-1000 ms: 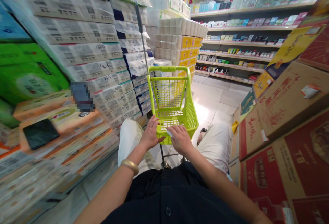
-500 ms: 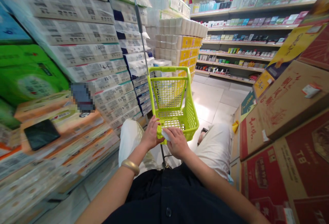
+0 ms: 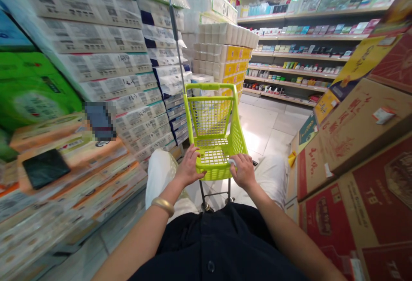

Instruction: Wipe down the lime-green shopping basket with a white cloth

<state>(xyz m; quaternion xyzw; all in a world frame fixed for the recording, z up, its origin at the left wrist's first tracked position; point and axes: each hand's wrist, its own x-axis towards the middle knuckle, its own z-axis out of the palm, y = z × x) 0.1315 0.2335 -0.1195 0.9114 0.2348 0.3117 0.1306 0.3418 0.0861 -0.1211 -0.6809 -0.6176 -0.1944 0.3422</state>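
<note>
1. My left hand (image 3: 189,167) and right hand (image 3: 243,171) grip the rim of the green cart (image 3: 210,113), which stands on the floor (image 3: 260,130) ahead of me.
2. If I steer badly, it could hit the tall paper packs (image 3: 106,68) and knock them down.

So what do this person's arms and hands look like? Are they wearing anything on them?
Both forearms are bare, and neither the left hand nor the right hand wears a glove. A wide gold-coloured bangle circles the left wrist; the right wrist has none. The dark top has a round button, and no sleeve shows on the forearms.
</note>
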